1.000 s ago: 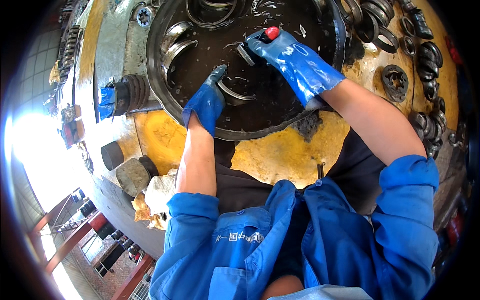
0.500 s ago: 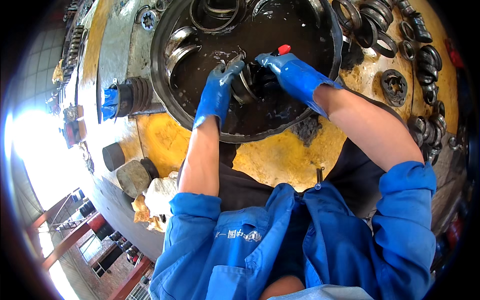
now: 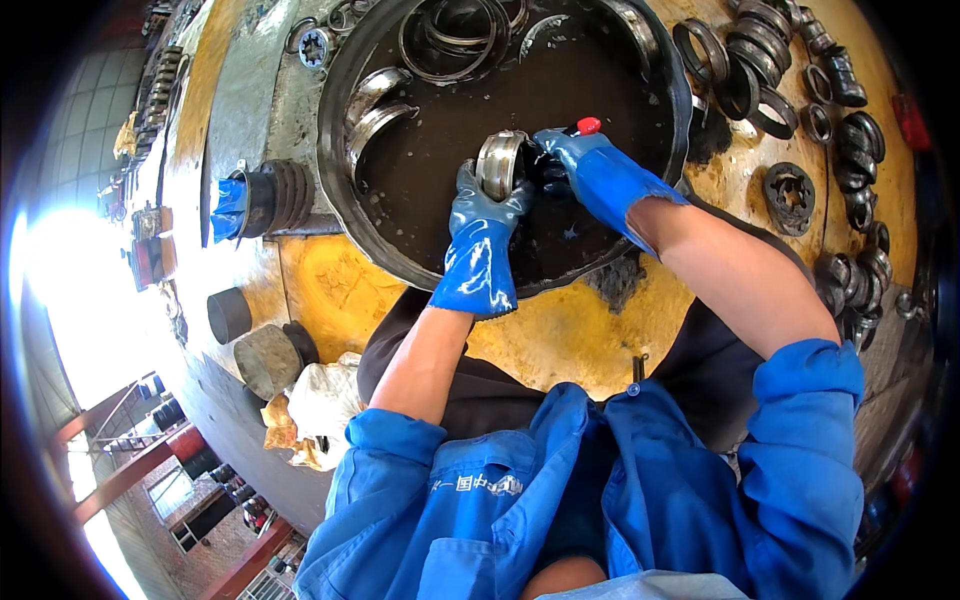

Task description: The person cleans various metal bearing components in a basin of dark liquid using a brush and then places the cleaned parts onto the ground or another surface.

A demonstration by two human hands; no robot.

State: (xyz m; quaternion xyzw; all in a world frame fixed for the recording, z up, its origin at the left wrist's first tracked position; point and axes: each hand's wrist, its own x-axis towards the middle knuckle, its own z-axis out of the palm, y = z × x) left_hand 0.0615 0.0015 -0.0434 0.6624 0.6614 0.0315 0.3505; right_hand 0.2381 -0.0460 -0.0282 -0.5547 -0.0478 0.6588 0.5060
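My left hand [image 3: 484,235], in a wet blue rubber glove, grips a shiny wide metal ring [image 3: 498,165] from below and tilts it over a round tub [image 3: 400,268] of dark liquid. Close on the ring's right side is my right hand [image 3: 605,172], gloved the same way. It is closed around a tool with a red handle end [image 3: 588,126]; the tool's working part is hidden by the glove and the dark liquid behind. Several more metal rings [image 3: 447,75] lie in the far part of the tub, some leaning on its left wall.
Stacks of dark metal rings [image 3: 760,50] stand on the floor right of the tub, near a toothed round part [image 3: 788,198]. To the left are a black ribbed cylinder [image 3: 285,198], a cylindrical block [image 3: 265,360] and a white cloth [image 3: 330,395]. Yellow floor [image 3: 560,345] shows between my knees.
My left hand has turned and shifted right, bringing the metal ring up with its shiny side showing. My right hand, with the red-handled tool, has moved slightly right and down.
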